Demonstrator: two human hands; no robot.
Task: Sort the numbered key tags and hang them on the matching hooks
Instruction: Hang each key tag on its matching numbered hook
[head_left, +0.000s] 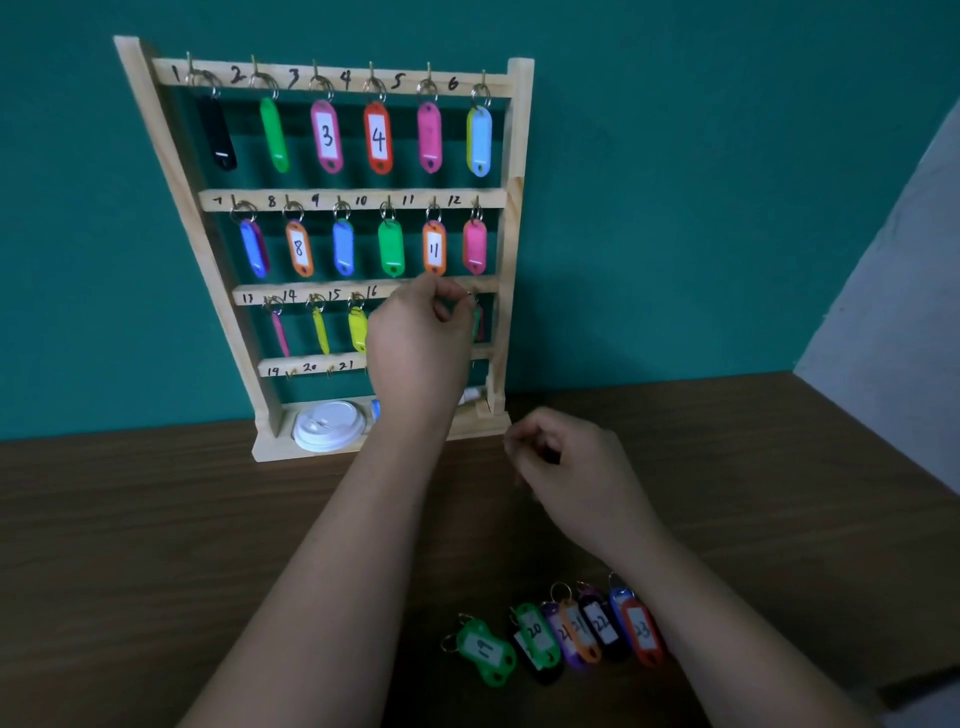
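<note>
Wooden rack (514, 218); left hand (421, 343) pinches half-hidden tag (477, 323); right hand (569, 465) blurred

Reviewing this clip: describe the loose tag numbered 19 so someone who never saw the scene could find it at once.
Below the wooden rack against the teal wall, a row of loose tags lies on the dark table near the bottom of the view. Tag 19 is the leftmost: green, slanted sideways with its whole face showing, while its neighbours overlap.
</note>
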